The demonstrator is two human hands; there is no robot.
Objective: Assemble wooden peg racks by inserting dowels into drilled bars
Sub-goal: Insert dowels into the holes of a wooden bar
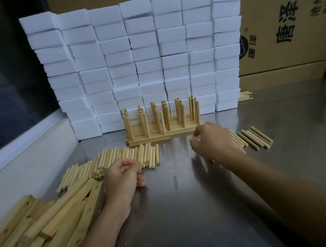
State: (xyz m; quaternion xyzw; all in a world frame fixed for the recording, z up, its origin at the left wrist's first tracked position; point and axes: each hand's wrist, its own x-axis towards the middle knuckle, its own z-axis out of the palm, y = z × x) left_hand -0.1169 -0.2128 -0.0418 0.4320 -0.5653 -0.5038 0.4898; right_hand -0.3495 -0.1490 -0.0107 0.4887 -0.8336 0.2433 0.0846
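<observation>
We are looking down at a steel table (181,215) with both our hands over it. Our left hand (121,179) is resting on the table with its fingers curled in loosely; we cannot tell whether it is holding anything. It is lying just beside a big pile of dowels (120,157) spread flat to the left of centre, and touching the end of a heap of drilled bars (46,223) filling the near left corner. Our right hand (212,141) is hovering over a smaller row of dowels (254,137) on the right, fingers bent downward; whether it is pinching one is hidden by the back of the hand. Finished racks (157,122), with pegs standing upright in their bars, are sitting at the middle back, just in front of a wall of stacked white foam blocks (139,53). Cardboard boxes (288,11) are standing behind. A few more dowels (245,96) are lying far right beside the foam.
</observation>
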